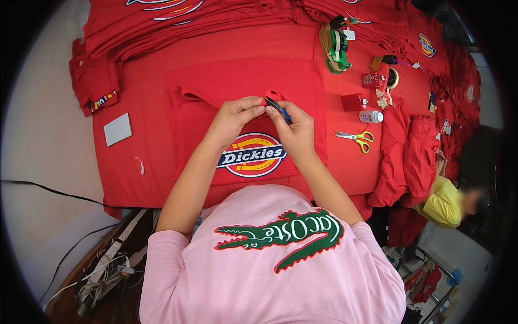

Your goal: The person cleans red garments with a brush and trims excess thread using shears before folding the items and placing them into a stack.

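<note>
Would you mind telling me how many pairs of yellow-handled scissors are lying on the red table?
1. The yellow-handled scissors lie right of the right hand, below the small white bottle; others may hide under garments.

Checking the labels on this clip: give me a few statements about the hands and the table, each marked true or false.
1. The right hand holds a small blue-handled tool. True.
2. The left hand rests flat on the white card. False: it pinches the red fabric with the right hand; the white card lies apart to the left.
3. The yellow-handled scissors lie on the table, right of the hands. True.
4. The garment being worked on is blue. False: it is red.
</note>
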Action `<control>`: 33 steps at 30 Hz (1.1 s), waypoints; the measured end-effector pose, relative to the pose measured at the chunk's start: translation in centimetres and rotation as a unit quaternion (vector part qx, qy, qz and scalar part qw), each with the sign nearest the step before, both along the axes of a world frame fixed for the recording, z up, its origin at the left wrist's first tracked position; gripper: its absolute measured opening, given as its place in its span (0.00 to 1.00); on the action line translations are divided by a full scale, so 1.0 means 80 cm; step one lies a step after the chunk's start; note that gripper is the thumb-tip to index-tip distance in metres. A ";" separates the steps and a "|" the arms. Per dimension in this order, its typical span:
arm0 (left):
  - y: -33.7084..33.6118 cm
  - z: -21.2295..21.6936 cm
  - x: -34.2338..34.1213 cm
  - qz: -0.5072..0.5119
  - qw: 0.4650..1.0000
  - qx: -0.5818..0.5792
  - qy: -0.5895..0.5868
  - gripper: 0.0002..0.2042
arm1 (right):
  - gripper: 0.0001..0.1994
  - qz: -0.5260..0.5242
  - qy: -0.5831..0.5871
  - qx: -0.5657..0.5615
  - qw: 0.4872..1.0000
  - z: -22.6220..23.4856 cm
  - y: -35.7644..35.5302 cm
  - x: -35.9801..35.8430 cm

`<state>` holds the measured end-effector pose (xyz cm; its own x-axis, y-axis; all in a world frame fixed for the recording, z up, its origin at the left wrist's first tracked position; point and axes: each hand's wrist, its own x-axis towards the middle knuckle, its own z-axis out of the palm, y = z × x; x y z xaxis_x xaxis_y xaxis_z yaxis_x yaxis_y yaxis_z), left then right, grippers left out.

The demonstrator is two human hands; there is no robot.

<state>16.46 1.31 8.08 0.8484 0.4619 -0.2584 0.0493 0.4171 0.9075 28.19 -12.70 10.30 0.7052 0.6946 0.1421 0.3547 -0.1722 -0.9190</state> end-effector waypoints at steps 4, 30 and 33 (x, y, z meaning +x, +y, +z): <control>-0.002 0.001 0.001 0.007 1.000 0.023 -0.012 0.12 | 0.07 0.007 -0.048 -0.019 0.999 0.008 -0.001 0.002; 0.005 0.020 0.029 -0.029 0.997 0.071 0.001 0.10 | 0.14 0.065 -0.296 -0.035 0.952 0.015 -0.007 0.064; 0.012 0.020 0.040 -0.050 0.981 0.189 0.013 0.08 | 0.13 -0.005 -0.225 -0.058 0.973 0.020 -0.021 0.066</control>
